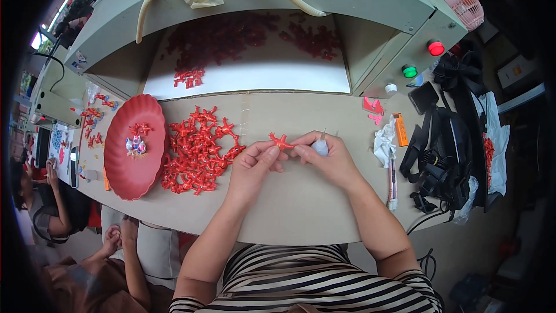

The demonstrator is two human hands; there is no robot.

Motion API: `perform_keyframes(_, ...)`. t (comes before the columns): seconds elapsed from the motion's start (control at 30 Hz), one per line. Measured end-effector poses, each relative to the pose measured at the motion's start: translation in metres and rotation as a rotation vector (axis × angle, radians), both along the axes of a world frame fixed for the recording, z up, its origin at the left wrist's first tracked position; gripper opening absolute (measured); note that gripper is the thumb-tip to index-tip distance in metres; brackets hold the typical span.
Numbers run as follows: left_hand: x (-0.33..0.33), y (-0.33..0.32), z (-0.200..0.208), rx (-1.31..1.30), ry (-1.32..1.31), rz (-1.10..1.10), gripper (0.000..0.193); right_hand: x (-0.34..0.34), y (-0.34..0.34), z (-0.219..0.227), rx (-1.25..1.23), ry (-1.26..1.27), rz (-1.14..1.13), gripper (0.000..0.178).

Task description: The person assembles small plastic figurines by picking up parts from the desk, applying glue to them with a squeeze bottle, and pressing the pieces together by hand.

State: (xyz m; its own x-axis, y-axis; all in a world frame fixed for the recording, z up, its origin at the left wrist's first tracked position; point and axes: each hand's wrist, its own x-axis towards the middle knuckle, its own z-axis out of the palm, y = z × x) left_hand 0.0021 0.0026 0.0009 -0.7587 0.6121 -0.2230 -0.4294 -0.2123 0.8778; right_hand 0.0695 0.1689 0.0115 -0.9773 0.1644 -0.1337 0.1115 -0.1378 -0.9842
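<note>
Over the middle of the table, my left hand (255, 161) is closed, pinching a small red plastic figure (280, 141) with spread limbs between thumb and fingertips. My right hand (331, 162) is closed too, and its thumb and forefinger meet the figure's right end. Tucked in that same hand is a small whitish squeeze bottle (320, 146) with a thin needle-like tip pointing away from me. A heap of similar red figures (200, 150) lies on the table just left of my left hand.
A red scalloped dish (124, 168) holding a few small pieces stands left of the heap. Beyond is a grey cabinet (399, 61) with red parts on its white floor. A cutter knife (392, 182), crumpled tissue (384, 142) and black bag (437, 150) lie right. Co-workers sit left.
</note>
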Motion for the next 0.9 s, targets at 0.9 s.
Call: perform_keyframes(0.9,-0.0024,-0.0011,-0.0008,-0.021,-0.001,-0.023,0.018,0.0004,0.0010,-0.0032,-0.018,-0.016,0.024,0.014)
